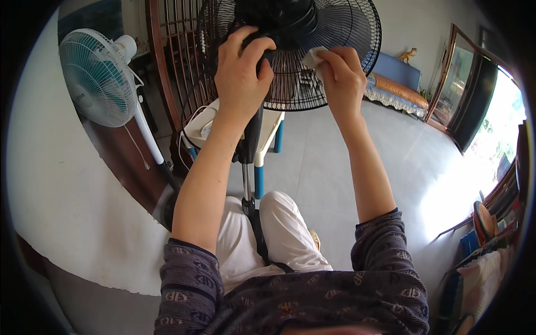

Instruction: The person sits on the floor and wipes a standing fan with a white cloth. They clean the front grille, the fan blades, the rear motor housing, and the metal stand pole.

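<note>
A black pedestal fan (289, 19) stands before me, its motor housing and the back of its wire grille (343, 25) facing me. My left hand (245, 69) grips the dark housing near the top of the stand, fingers curled over it; the fingertips are partly lost against the black plastic. Pinched in my right hand (343, 79) is a small white cloth or tissue (314, 57), held at the right part of the grille. Whether it touches the wires I cannot tell. The fan's metal pole (246, 180) runs down between my knees.
A white pedestal fan with teal blades (98, 79) stands at the left by the wall. Behind the black fan is a small white table (268, 130) with blue legs. A blue bench (393, 71) lies far right. Several goods (481, 234) are stacked at the right edge.
</note>
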The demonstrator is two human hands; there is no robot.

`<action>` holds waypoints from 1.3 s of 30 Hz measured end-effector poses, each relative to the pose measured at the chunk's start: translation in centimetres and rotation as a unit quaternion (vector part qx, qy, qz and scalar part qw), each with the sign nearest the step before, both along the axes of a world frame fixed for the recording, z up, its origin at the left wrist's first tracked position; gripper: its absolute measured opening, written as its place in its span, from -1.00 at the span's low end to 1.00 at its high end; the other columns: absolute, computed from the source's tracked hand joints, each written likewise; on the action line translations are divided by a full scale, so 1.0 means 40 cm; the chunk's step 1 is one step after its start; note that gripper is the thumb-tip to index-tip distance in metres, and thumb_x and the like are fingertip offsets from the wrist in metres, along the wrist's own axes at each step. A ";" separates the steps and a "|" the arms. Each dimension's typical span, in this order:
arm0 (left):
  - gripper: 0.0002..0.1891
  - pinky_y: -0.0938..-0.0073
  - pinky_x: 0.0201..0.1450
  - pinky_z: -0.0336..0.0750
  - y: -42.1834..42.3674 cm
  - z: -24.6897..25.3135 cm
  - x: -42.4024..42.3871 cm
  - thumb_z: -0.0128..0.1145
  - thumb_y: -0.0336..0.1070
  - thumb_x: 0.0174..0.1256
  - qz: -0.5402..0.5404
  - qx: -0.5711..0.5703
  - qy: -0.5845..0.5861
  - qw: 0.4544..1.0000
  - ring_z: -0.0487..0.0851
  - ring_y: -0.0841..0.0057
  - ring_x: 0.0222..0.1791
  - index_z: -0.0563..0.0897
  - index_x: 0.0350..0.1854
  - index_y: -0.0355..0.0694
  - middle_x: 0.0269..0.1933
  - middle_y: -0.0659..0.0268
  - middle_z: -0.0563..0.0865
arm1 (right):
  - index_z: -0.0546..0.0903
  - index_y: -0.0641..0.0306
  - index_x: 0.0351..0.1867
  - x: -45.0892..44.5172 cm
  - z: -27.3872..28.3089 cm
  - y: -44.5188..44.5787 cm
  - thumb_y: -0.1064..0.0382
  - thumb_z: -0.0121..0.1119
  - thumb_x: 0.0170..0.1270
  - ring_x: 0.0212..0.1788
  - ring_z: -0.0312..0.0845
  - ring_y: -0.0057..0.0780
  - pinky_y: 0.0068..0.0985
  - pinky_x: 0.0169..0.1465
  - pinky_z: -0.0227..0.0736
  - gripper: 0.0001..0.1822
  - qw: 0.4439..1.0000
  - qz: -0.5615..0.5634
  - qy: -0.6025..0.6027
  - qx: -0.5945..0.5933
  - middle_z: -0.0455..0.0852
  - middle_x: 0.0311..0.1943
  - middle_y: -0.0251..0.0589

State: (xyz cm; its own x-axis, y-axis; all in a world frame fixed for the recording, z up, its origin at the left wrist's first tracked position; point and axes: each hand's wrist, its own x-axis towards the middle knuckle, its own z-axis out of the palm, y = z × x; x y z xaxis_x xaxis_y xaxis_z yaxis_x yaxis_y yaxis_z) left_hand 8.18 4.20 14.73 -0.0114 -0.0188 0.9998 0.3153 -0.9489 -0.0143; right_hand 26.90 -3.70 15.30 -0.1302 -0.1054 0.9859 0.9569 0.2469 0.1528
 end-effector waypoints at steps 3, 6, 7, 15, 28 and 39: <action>-0.69 0.32 0.04 0.60 0.005 0.004 -0.002 0.26 -0.51 0.11 0.005 -0.005 -0.002 1.000 0.60 0.28 0.12 0.67 -0.09 -0.01 0.18 0.33 0.57 | 0.74 0.29 -0.27 -0.022 0.057 0.028 0.49 0.32 0.10 -0.21 0.66 -0.23 -0.35 -0.17 0.59 -0.85 0.997 -0.062 -0.040 -0.008 0.67 -0.22 -0.24; -0.66 0.29 -0.05 0.67 0.010 0.007 -0.002 0.26 -0.51 0.09 0.009 0.006 -0.005 1.000 0.56 0.21 0.13 0.68 -0.10 0.05 0.19 0.37 0.55 | 0.73 0.29 -0.26 -0.030 0.099 0.056 0.45 0.30 0.12 -0.16 0.67 -0.19 -0.30 -0.13 0.60 -0.86 0.994 -0.095 -0.057 -0.010 0.68 -0.18 -0.22; -0.66 0.29 -0.05 0.67 0.007 0.008 -0.003 0.26 -0.51 0.09 0.010 0.005 -0.004 1.000 0.57 0.22 0.13 0.68 -0.10 0.05 0.18 0.37 0.55 | 0.72 0.29 -0.25 -0.029 0.110 0.065 0.44 0.30 0.12 -0.15 0.66 -0.17 -0.28 -0.11 0.60 -0.86 0.993 -0.101 -0.057 -0.010 0.68 -0.17 -0.22; -0.70 0.35 0.13 0.56 -0.005 0.012 -0.013 0.28 -0.53 0.12 -0.001 -0.002 0.013 1.000 0.61 0.26 0.13 0.68 -0.09 -0.09 0.18 0.27 0.57 | 0.71 0.27 -0.33 -0.006 0.085 0.060 0.40 0.34 0.01 -0.10 0.59 -0.17 -0.29 -0.09 0.58 -0.85 0.992 -0.072 -0.097 -0.021 0.66 -0.14 -0.26; -0.69 0.34 -0.06 0.65 0.010 0.010 -0.011 0.29 -0.48 0.13 0.029 0.010 0.015 0.999 0.59 0.34 0.00 0.69 -0.10 0.03 0.20 0.36 0.56 | 0.70 0.29 -0.27 0.092 -0.098 -0.019 0.59 0.37 -0.03 -0.19 0.57 -0.20 -0.34 -0.16 0.51 -0.74 1.000 -0.011 0.017 0.020 0.60 -0.21 -0.17; -0.67 0.35 -0.08 0.65 0.017 0.004 -0.005 0.28 -0.49 0.12 0.032 0.025 0.003 0.999 0.59 0.31 0.02 0.69 -0.09 0.06 0.20 0.36 0.55 | 0.71 0.28 -0.22 0.099 -0.088 -0.037 0.58 0.25 0.09 -0.15 0.62 -0.22 -0.38 -0.12 0.55 -0.77 0.997 0.015 0.061 0.043 0.64 -0.22 -0.18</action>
State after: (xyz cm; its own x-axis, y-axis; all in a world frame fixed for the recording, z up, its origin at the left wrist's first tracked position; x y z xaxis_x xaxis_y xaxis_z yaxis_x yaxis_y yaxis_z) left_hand 7.99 4.89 14.89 -0.0028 -0.0698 0.9976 0.3752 -0.9248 -0.0637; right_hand 30.86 -5.19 11.79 -0.0054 -0.1919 0.9814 0.9622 0.2662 0.0574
